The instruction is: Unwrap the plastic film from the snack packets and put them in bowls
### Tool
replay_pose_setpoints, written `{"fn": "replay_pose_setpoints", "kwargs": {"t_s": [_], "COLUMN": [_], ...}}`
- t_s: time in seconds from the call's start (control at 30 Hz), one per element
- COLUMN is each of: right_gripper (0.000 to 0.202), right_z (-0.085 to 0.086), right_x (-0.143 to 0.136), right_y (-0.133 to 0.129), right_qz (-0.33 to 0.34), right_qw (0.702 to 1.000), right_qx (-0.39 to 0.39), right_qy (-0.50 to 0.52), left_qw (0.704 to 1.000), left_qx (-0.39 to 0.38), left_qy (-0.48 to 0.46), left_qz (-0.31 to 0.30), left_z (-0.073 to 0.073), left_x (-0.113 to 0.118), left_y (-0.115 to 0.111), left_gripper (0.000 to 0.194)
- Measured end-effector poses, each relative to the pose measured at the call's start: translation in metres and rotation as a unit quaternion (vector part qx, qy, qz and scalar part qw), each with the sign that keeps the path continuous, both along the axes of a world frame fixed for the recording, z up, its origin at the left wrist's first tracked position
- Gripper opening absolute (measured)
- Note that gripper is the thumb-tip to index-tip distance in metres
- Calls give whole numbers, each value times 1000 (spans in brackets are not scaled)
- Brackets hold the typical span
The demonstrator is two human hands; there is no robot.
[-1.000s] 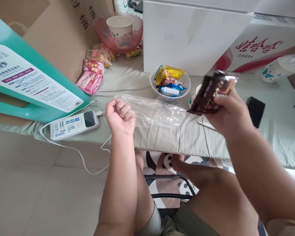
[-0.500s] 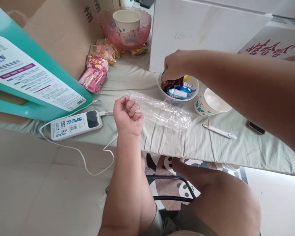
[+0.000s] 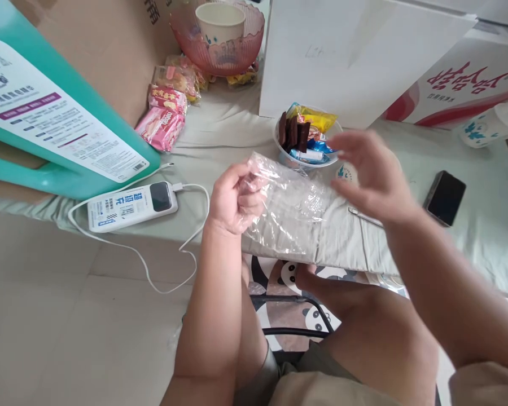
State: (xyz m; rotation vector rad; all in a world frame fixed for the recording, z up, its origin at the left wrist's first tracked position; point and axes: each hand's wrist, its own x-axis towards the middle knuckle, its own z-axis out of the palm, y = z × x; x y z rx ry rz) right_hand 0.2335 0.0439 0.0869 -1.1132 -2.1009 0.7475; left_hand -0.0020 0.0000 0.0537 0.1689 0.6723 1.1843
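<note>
Gathered in my left hand (image 3: 239, 197) is the edge of a clear plastic bag (image 3: 285, 225), which hangs toward the right over the table's front edge. My right hand (image 3: 368, 175), a little blurred, is in the air with fingers apart and nothing in it. Beyond it stands a clear plastic bowl (image 3: 298, 162) of snacks: dark brown wrapped pieces (image 3: 294, 132) upright at the left, a yellow packet (image 3: 317, 118) behind and blue packets (image 3: 317, 149) in front. The right hand mostly covers a leaf-patterned paper cup (image 3: 346, 172) and part of a white utility knife (image 3: 361, 215).
A power bank (image 3: 131, 207) with a white cable lies left, beside a large green jug (image 3: 88, 129). Pink snack packets (image 3: 163, 124) and a pink glass bowl (image 3: 252, 42) stand behind. A white box (image 3: 322, 67) backs the snack bowl. A black phone-like device (image 3: 445, 197) lies right.
My right hand has left the snack bowl and come back toward me, its fingers now apart. My left hand has shifted right with the bag, which spreads wider.
</note>
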Motion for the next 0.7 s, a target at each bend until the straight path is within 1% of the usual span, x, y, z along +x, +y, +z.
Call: {"fn": "replay_pose_setpoints", "kwargs": {"t_s": [0.03, 0.07, 0.1, 0.13, 0.17, 0.2, 0.23, 0.27, 0.3, 0.37, 0.43, 0.5, 0.53, 0.57, 0.6, 0.63, 0.7], "right_gripper": [68, 80, 85, 81, 68, 49, 30, 16, 12, 18, 22, 26, 28, 31, 33, 34, 35], "right_z": [-17, -34, -49, -62, -70, -74, -74, -71, -65, -51, -40, -38, -41, -46, -52, -60, -74], "right_x": [10, 17, 19, 18, 16, 13, 12, 13, 15, 27, 42, 55, 60, 63, 66, 67, 68], "right_y": [-15, -27, -37, -45, -50, -53, -54, -55, -55, -57, -61, -65, -65, -65, -64, -63, -61], "right_qz": [43, 56, 50, 31, 9, -9, -23, -34, -44, -78, -117, -148, -163, -179, -196, -212, -231], "right_qw": [999, 998, 998, 999, 1000, 1000, 1000, 999, 999, 996, 990, 978, 968, 954, 938, 921, 888], "right_qx": [-4, -11, -16, -20, -22, -19, -14, -5, 6, 13, -24, -94, -127, -152, -169, -180, -195], "right_qy": [-9, -21, -21, -21, -19, -14, -7, 4, 19, 52, 77, 114, 145, 185, 229, 273, 346], "left_qw": [1000, 999, 997, 996, 994, 991, 989, 988, 987, 985, 977, 963, 959, 958, 960, 965, 971], "left_qx": [11, 20, 25, 26, 24, 21, 19, 17, 15, 12, 9, 15, 21, 29, 36, 40, 35], "left_qy": [-1, 2, 11, 24, 42, 61, 79, 98, 118, 164, 208, 229, 231, 232, 232, 233, 235], "left_qz": [-26, -50, -70, -87, -102, -114, -119, -118, -105, -46, 50, 139, 162, 165, 149, 115, 24], "left_z": [-1, -3, -5, -6, -8, -9, -10, -10, -11, -14, -18, -24, -27, -29, -31, -33, -36], "left_x": [4, 9, 14, 19, 23, 27, 28, 28, 26, 20, 16, 21, 26, 34, 44, 55, 77], "left_y": [-2, -4, -6, -8, -11, -13, -14, -15, -14, -10, -3, 3, 4, 4, 1, -2, -12], "left_gripper": [30, 30, 30, 31, 31, 32, 31, 31, 30, 23, 16, 14, 16, 21, 31, 43, 63]}}
